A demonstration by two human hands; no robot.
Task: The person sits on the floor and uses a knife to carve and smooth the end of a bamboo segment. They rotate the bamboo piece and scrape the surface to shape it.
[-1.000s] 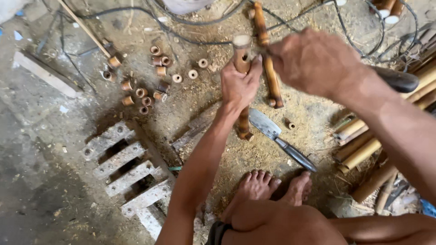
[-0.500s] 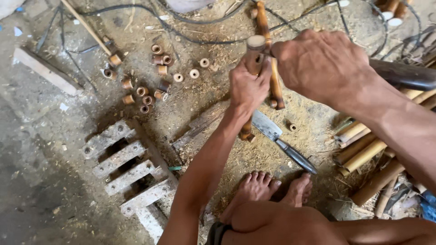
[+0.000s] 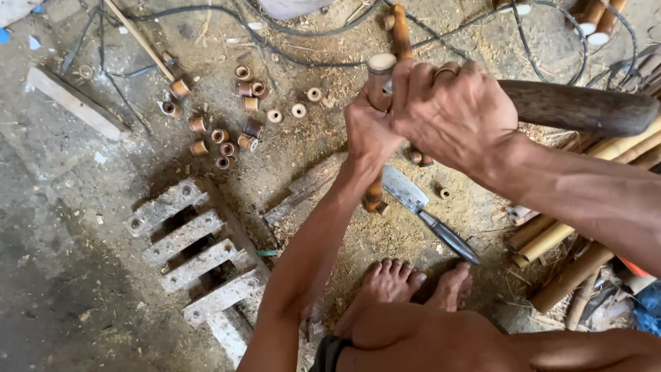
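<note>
My left hand (image 3: 368,134) grips an upright bamboo stick (image 3: 374,196) whose lower end rests on the sawdust-covered ground. Its cut top (image 3: 380,65) shows just above my fingers. My right hand (image 3: 454,114), with a ring on one finger, is closed on a dark wooden club (image 3: 578,107) that reaches out to the right. That hand sits right beside the stick's top and overlaps my left hand. A knife (image 3: 427,210) with a dark handle lies on the ground just right of the stick's base.
Several short bamboo rings (image 3: 234,131) lie scattered at upper left. A grey slotted block (image 3: 193,248) is at lower left, and a plank (image 3: 76,103) further left. Bamboo poles (image 3: 558,234) are piled at right. My bare feet (image 3: 413,282) are below, and black cables (image 3: 227,14) run along the top.
My right hand with the club has shifted left and slightly down, closer to the top of the stick. My left hand has kept its grip on the stick.
</note>
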